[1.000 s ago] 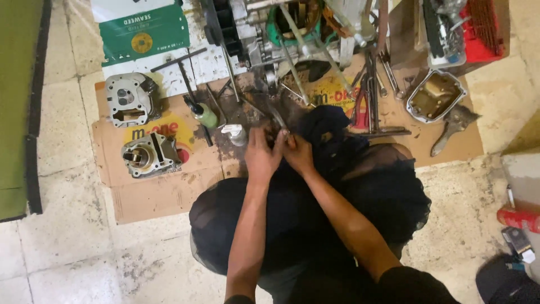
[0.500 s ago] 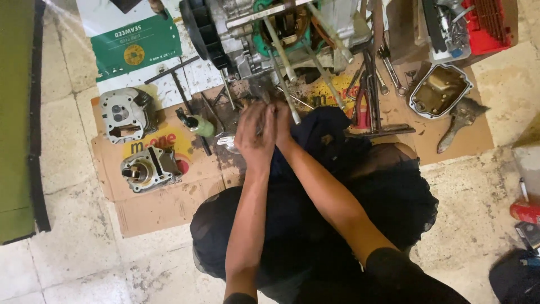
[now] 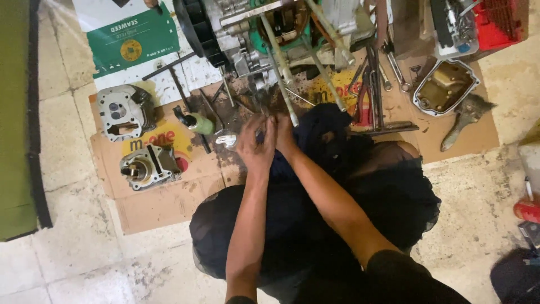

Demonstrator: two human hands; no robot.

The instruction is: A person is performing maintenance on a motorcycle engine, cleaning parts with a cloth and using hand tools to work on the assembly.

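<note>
Head camera view, looking straight down at a person crouched on a pale, stained tile floor [image 3: 67, 264]. At far left runs a flat green panel [image 3: 14, 118]. Next comes flattened brown cardboard [image 3: 163, 205] carrying two ribbed grey metal engine castings, a cylinder head [image 3: 121, 111] above a cylinder block [image 3: 147, 166], and a small green-capped bottle [image 3: 198, 122]. In the centre, the left hand [image 3: 256, 147] and right hand [image 3: 283, 133] are pressed together, fingers curled around something small that the fingers hide; what it is cannot be told. Both hands rest beside a dark blue rag [image 3: 318, 132], just below a greasy engine block [image 3: 270, 28] with long bare steel studs. To the right lie wrenches and pliers [image 3: 376, 84], then a dished, oily metal cover [image 3: 444, 85] and a worn paintbrush [image 3: 467, 117]. A red tray [image 3: 498, 22] sits in the upper right corner.
</note>
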